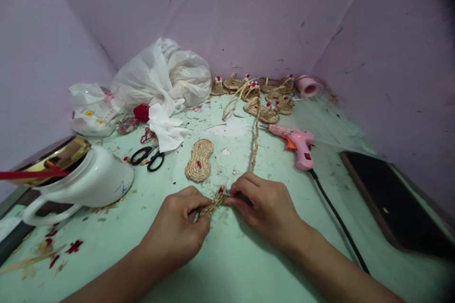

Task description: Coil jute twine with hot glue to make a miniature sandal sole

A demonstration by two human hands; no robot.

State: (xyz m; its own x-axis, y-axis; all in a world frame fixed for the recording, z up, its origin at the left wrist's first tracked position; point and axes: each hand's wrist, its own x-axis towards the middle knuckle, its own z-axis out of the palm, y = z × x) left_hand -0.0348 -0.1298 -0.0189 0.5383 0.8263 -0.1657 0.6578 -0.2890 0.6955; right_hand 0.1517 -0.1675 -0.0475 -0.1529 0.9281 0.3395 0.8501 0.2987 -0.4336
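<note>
My left hand (183, 225) is closed on one end of a small braided straw piece (214, 204) with a red spot near its upper edge. The fingers of my right hand (261, 201) pinch the other end of this piece, and a little white shows at their tips. From behind my right hand a straw braid (255, 144) runs away across the table. Just beyond my hands lies a flat, coiled straw sole (199, 160), pinched at its waist, with a red mark on it. The parts of the held piece under my fingers are hidden.
A pink glue gun (296, 144), its light red, lies at right near a dark phone-like slab (394, 203). Left are black-handled scissors (147, 157) and a tipped white mug (103, 177). Beaded straw slippers (263, 109) and a plastic bag (167, 75) sit behind.
</note>
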